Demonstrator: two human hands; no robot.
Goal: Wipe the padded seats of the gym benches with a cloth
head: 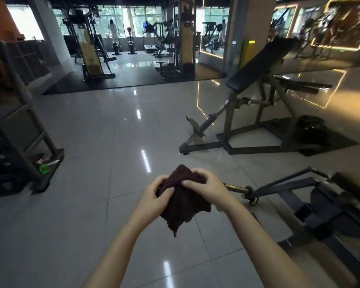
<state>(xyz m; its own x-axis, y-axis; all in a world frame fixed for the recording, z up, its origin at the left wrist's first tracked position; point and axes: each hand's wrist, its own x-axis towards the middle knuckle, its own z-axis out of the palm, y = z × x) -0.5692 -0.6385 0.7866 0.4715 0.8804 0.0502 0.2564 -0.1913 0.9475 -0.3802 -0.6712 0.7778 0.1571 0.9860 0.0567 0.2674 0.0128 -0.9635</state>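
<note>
A dark brown cloth (180, 206) hangs crumpled between both hands, in front of me above the tiled floor. My left hand (154, 197) pinches its left side, and my right hand (206, 187) grips its upper right edge. An inclined bench with a black padded seat (258, 65) stands on a grey frame to the right, well beyond my hands. At the lower right a second machine shows part of a dark pad (349, 181), with a brass bar end (235, 188) close to my right hand.
A tall dark rack (19, 121) stands at the left, with a green object (43, 169) on its base. Glossy tiles (112, 132) run ahead to a black mat with weight machines (92, 48). People stand at cardio machines by the far windows. A mirrored pillar rises behind the inclined bench.
</note>
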